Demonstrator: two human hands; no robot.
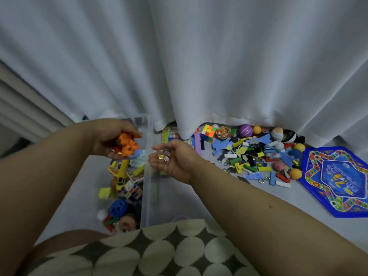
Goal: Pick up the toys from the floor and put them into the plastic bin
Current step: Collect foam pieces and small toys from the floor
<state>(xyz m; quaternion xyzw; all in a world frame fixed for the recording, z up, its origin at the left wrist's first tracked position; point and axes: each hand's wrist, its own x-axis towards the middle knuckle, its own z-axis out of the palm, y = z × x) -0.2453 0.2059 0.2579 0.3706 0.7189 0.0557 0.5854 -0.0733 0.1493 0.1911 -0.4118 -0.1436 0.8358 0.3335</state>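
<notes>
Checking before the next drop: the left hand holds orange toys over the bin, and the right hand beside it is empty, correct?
Not quite. The head view shows the right hand holding small marbles. The left hand does hold orange toys over the plastic bin.

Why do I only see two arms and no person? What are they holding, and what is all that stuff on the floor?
The camera sits on the person's head and looks down, so you see only their arms. The left hand grips orange toys above the clear bin, which already has toys in it. The right hand holds a few marbles by the bin's edge. On the floor, by the white curtain, lie more toys: a puzzle cube, balls, colourful blocks and a blue game board.
</notes>
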